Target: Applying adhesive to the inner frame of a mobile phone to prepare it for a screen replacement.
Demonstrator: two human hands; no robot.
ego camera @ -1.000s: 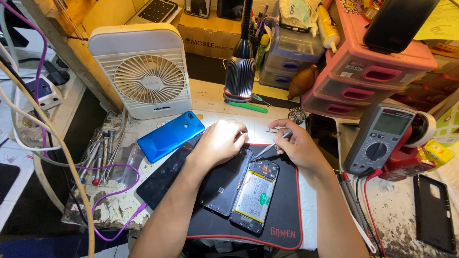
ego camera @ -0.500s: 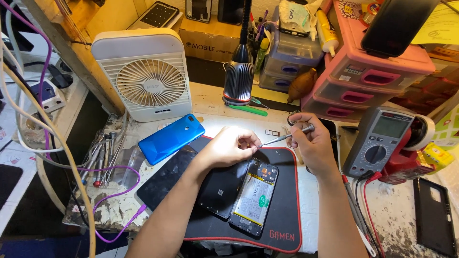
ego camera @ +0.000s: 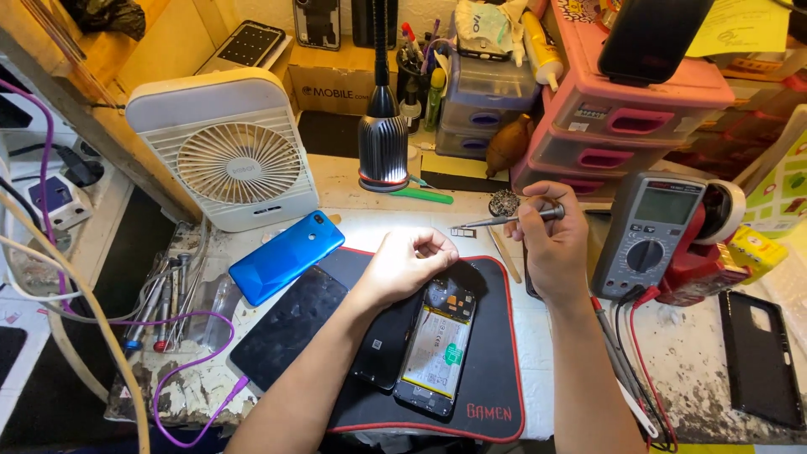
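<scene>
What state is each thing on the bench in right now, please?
Opened phone: back off, battery exposed, flat on the mat.
Blue back cover: detached, lying beside the fan.
Screwdriver: held in right hand, tip raised off the phone.
Left hand: loosely curled, resting by the phone's top.
Lamp: on.
Multimeter: screen blank.

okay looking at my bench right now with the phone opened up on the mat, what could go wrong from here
1. The opened phone lies with its battery and board exposed, right under the left hand; a slip of the screwdriver in the right hand could scratch or short something.
2. The small metal tray sits loose on the bare bench beyond the black mat; a sleeve or wrist might flick it away.
3. The multimeter probe leads trail beside the right forearm and could snag.
</scene>
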